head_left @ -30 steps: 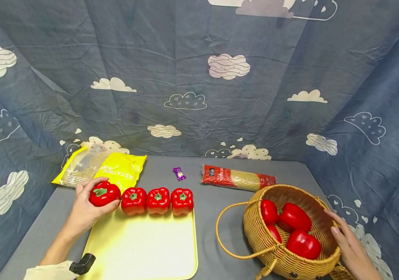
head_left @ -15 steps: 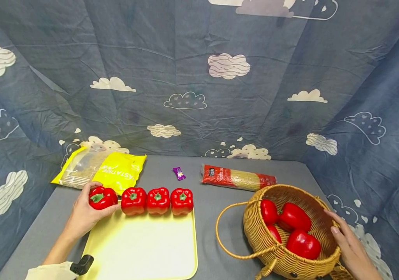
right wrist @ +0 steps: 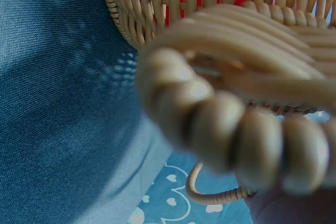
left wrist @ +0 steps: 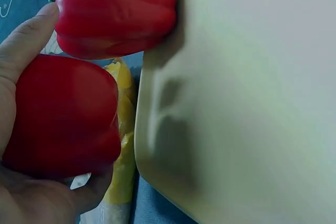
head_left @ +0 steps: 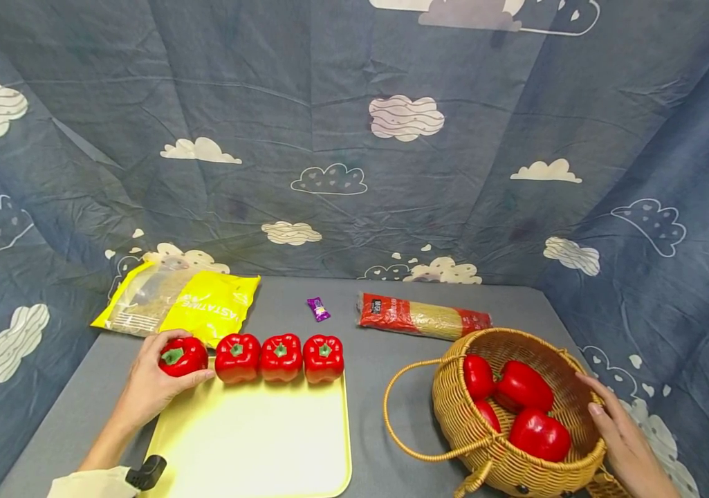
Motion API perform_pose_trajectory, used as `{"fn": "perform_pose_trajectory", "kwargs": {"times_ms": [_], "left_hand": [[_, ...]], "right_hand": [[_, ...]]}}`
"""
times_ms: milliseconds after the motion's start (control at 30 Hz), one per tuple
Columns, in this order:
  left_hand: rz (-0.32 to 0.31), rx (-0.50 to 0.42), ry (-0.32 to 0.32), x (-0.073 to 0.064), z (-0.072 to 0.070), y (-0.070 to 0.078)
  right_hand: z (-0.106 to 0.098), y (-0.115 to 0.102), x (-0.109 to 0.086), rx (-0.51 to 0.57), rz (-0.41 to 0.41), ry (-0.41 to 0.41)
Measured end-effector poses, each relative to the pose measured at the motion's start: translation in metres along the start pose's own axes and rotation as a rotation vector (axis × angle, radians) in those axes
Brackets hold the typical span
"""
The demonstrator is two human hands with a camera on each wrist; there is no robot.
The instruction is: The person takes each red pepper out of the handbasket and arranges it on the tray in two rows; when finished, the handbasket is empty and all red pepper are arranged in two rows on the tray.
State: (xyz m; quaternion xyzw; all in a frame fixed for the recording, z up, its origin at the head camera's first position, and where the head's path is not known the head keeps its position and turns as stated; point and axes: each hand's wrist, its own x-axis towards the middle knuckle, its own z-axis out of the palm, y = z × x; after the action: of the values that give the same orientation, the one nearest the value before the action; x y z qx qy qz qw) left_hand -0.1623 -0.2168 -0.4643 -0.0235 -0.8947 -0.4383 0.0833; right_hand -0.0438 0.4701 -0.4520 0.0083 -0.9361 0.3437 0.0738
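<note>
1. The left hand [head_left: 151, 377] pinches one red pepper [head_left: 185, 356] between thumb and fingers, near the 10 o'clock corner of the yellow tray [head_left: 254, 443]; its stem tips toward 9 o'clock.
2. The three other peppers [head_left: 281, 357] stand stem-up along the tray's 12 o'clock edge, the nearest just beside the pinched one.
3. The right hand [head_left: 631, 443] lies over the 3 o'clock rim of the wicker basket [head_left: 450, 394], which holds more peppers [head_left: 523, 387]. Whether it grips the rim I cannot tell.
4. The step in hand seems to be placing or adjusting the end pepper; whether it bears on anything beneath is hidden.
5. The next move, I judge, calls for righting the stem, steadying the base, then parting thumb and fingers without nudging the neighbour at 3 o'clock.
</note>
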Motion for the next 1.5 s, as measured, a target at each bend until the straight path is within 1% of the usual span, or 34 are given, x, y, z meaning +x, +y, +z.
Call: {"fn": "perform_pose_trajectory", "kwargs": {"times_ms": [133, 233, 333, 500, 667, 867, 1067, 1300, 1500], "left_hand": [[-0.015, -0.018, -0.016, -0.001, 0.002, -0.001], [0.003, -0.019, -0.029, -0.001, 0.003, -0.001], [0.029, -0.013, -0.029, 0.0, 0.003, -0.003], [0.045, -0.011, -0.032, 0.001, 0.006, -0.005], [0.04, -0.01, -0.055, 0.002, 0.008, -0.006], [0.017, 0.0, -0.087, 0.004, 0.008, -0.007], [-0.003, 0.015, -0.109, 0.005, 0.009, -0.009], [-0.009, 0.036, -0.127, 0.006, 0.01, -0.011], [-0.003, 0.047, -0.127, 0.007, 0.012, -0.012]], "right_hand": [[0.0, 0.0, -0.001, -0.002, 0.004, -0.004], [0.0, 0.0, -0.001, -0.007, 0.014, -0.009], [0.0, 0.0, -0.001, -0.009, 0.015, -0.009], [0.0, 0.0, -0.002, -0.005, 0.004, -0.003], [0.0, -0.001, -0.001, -0.012, 0.029, -0.012], [-0.001, -0.001, -0.001, -0.02, 0.069, -0.034], [-0.001, -0.001, 0.0, -0.032, 0.083, -0.038], [-0.001, -0.001, 0.0, -0.022, 0.042, -0.02], [-0.001, -0.001, -0.001, -0.021, 0.033, -0.013]]}}
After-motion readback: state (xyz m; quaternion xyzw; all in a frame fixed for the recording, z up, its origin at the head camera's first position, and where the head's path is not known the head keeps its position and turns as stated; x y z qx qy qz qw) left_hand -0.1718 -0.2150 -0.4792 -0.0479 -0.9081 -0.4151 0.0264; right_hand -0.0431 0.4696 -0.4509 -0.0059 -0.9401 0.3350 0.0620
